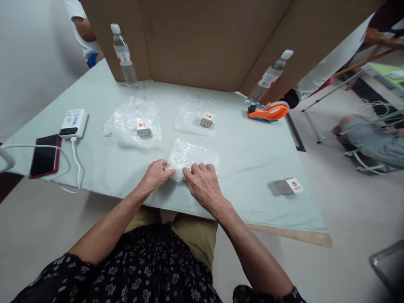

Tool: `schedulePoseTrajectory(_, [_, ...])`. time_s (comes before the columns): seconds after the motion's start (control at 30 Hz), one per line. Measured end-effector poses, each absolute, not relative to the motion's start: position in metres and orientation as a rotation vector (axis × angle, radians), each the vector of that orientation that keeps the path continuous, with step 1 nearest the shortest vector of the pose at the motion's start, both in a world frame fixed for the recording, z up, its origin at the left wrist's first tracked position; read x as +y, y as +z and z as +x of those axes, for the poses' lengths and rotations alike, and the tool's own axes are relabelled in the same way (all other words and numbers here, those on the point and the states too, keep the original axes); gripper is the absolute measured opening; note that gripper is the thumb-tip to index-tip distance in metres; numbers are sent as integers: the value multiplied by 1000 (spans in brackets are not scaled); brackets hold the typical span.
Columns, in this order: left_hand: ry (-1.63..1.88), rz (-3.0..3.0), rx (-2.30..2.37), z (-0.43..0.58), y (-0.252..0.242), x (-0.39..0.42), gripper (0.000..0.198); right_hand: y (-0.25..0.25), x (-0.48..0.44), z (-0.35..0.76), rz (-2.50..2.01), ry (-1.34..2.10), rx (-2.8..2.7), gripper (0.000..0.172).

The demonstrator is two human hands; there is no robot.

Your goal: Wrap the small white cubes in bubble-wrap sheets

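A person seated at a table (252,168) draped in pale green cloth works a sheet of bubble wrap with both bare hands. At far left lie a red-cased phone (45,155) and a white power bank (74,123), which trails a white cable (76,160). A water bottle (124,54) stands by the cardboard screen (205,42).

Next, a small box (143,128) sits on the left sheet (126,122), which lies open and unfolded. At the near edge, the left hand (156,172) has its fingers curled and pinches the left border of the nearest sheet (195,155). The right hand (203,183), fingers bent, presses down on the same sheet's near edge. A sliver of what looks like a box (188,168) peeks out by its fingertips.

Beyond them a second box (207,119) rests on the far sheet (192,111), also lying open. To the right are an orange tape dispenser (268,112) and a second bottle (269,75). A lone box (288,186) sits on bare cloth near the table's right edge.

By the look of things the wrapping is at an early stage. One box is being folded in, two wait on open sheets, one has no sheet, and no finished parcel shows.
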State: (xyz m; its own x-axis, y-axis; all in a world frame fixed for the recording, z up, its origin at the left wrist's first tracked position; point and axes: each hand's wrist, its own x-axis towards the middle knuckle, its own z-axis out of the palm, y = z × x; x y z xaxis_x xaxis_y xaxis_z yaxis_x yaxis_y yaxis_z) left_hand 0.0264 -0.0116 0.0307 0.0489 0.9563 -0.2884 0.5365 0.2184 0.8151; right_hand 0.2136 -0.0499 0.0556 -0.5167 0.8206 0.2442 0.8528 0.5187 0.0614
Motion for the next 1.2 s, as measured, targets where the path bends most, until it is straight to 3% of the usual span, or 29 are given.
schedulePoseTrajectory(0.17, [794, 1196, 1357, 51, 34, -19, 15, 58, -51, 210, -1476, -292, -2558, 13])
schedulePoseTrajectory(0.33, [751, 1285, 1289, 65, 43, -21, 11, 62, -55, 211, -1520, -179, -2471, 10])
schedulePoseTrajectory(0.53, [501, 1866, 1116, 52, 60, -20, 32, 62, -65, 219, -1510, -81, -2387, 18])
schedulePoseTrajectory(0.7, [572, 2364, 1123, 56, 61, -19, 18, 60, -74, 226, -1427, 36, -2256, 25])
schedulePoseTrajectory(0.83, [570, 2459, 1060, 60, 54, -17, 13, 48, -90, 250, -1549, -49, -1825, 20])
schedulePoseTrajectory(1.0, [557, 2448, 1131, 63, 48, -21, 27, 27, -109, 276, -1938, 304, -1517, 50])
schedulePoseTrajectory(1.2, [529, 2431, 1221, 69, 50, -30, 14, 16, -96, 266, -2021, 459, -1402, 68])
